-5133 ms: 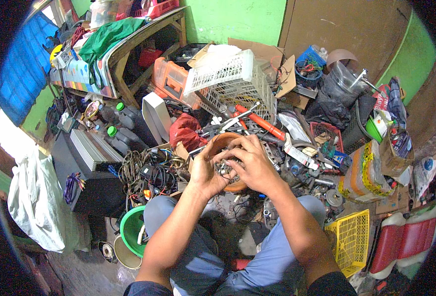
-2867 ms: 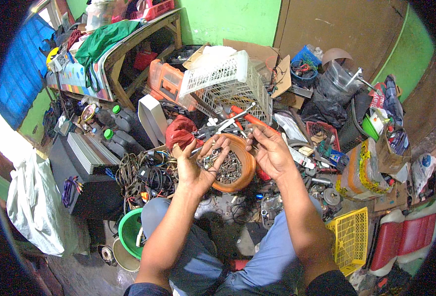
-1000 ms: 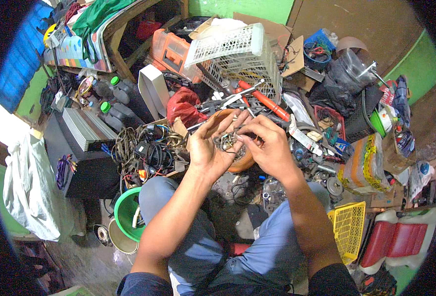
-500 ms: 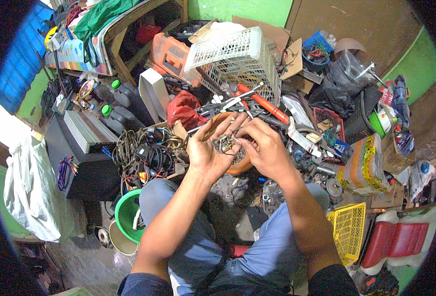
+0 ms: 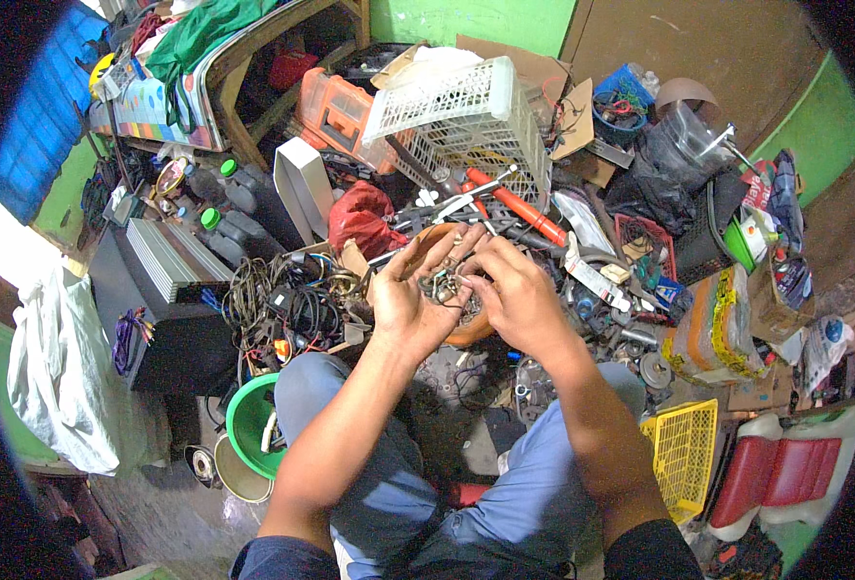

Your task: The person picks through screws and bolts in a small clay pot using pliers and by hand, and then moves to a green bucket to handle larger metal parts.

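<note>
"So, head view: where are the small metal parts (image 5: 439, 289)?"

"Mid-frame, in the left hand (image 5: 410, 302), cupped palm-up, partly hiding the brown bowl (image 5: 473, 333)."

"And the right hand (image 5: 519, 300)?"

"Fingertips bent close over them; I can't tell whether they pinch one."

"Handling?"

"Likely light, stiff, hardly fragile, perhaps slippery; best pinched singly by their edges."

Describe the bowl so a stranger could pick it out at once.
Find the white crate, upper middle. Below it, right of and lower than the red bag, the left grip and right grip partly cover the bowl. Its curved orange-brown rim sets it apart from the crumpled bag and the straight orange-red tube.
</note>
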Tool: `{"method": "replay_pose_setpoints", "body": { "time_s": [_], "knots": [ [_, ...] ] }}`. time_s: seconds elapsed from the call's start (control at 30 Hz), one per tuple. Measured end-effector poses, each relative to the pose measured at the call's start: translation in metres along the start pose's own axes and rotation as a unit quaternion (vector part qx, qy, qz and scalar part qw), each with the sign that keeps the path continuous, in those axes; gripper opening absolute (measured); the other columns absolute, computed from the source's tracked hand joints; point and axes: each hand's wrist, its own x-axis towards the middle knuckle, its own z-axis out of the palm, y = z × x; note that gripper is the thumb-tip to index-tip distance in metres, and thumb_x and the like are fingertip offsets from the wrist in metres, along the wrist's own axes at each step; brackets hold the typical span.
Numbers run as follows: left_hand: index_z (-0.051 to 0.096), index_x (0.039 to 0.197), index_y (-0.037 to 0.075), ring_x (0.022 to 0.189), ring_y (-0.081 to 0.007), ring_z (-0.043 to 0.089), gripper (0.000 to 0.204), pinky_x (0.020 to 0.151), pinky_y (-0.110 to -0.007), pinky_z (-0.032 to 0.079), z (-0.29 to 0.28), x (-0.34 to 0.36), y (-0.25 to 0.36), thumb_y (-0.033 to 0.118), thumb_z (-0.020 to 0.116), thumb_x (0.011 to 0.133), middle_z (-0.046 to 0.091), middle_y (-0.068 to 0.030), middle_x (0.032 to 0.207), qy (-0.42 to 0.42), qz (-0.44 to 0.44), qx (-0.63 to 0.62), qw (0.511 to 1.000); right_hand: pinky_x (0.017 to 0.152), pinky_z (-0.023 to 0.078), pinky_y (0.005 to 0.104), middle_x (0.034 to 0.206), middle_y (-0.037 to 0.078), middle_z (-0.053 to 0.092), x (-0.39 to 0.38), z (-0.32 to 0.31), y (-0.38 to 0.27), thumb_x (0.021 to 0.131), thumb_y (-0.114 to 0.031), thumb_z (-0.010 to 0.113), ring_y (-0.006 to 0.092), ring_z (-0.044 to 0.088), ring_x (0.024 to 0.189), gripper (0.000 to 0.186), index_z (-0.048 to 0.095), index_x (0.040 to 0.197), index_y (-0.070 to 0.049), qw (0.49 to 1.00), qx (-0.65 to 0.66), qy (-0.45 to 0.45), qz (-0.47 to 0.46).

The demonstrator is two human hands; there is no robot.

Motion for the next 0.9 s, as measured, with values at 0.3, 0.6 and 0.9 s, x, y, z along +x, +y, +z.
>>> {"method": "replay_pose_setpoints", "body": {
  "time_s": [0.3, 0.6, 0.9],
  "knots": [
    [0.047, 0.141, -0.006, 0.134, -0.0307, 0.053, 0.056, 0.101, -0.04, 0.05, 0.0042, -0.0001, -0.0011, 0.034, 0.039, 0.104, 0.052, -0.0222, 0.146, 0.04, 0.023, 0.02, 0.999, 0.082, 0.05, 0.047, 0.106, 0.019, 0.059, 0.0011, 0.0012, 0.0012, 0.088, -0.003, 0.066, 0.0416, 0.061, 0.098, 0.016, 0.06, 0.103, 0.0, 1.0, 0.009, -0.013, 0.018],
    [0.051, 0.138, -0.005, 0.127, -0.0288, 0.059, 0.053, 0.097, -0.036, 0.054, 0.0059, 0.0008, -0.003, 0.035, 0.041, 0.104, 0.055, -0.0207, 0.144, 0.066, 0.034, 0.061, 0.995, 0.081, 0.054, 0.0448, 0.104, 0.016, 0.061, -0.0027, -0.0006, -0.0009, 0.087, -0.007, 0.071, 0.0363, 0.066, 0.095, 0.021, 0.072, 0.107, -0.005, 1.0, 0.004, -0.029, 0.002],
    [0.053, 0.135, -0.005, 0.125, -0.0304, 0.059, 0.051, 0.099, -0.04, 0.053, 0.0046, 0.0021, -0.0037, 0.034, 0.041, 0.105, 0.057, -0.0203, 0.142, 0.048, 0.033, 0.071, 0.996, 0.082, 0.057, 0.0427, 0.105, 0.011, 0.065, -0.0023, -0.0009, -0.001, 0.081, -0.011, 0.074, 0.032, 0.069, 0.097, 0.024, 0.075, 0.105, -0.01, 0.994, -0.103, -0.015, -0.044]
  ]
}}
